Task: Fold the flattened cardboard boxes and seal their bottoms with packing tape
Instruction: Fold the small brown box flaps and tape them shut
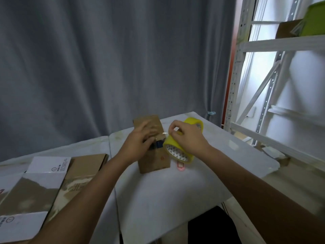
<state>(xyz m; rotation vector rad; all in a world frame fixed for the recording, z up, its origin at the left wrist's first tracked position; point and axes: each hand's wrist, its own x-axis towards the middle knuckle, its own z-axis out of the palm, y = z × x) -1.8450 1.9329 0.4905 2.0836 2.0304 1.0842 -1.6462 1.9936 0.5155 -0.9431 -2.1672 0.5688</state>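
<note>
The small folded cardboard box [153, 152] is standing on the white table [175, 191]; light and thin-walled, it probably dents under pressure. The left hand [140, 140] is lying flat on it. The right hand [186, 136] is clamping the yellow tape roll [177, 152] beside it, pinching the slippery film; flattened boxes [44, 187] are waiting at left

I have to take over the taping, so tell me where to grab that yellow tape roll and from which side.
Grip the yellow tape roll around its outer band from above and the right, as the right hand does now. It lies tilted against the cardboard box, its open core facing you, and the left hand blocks the left side.
</note>
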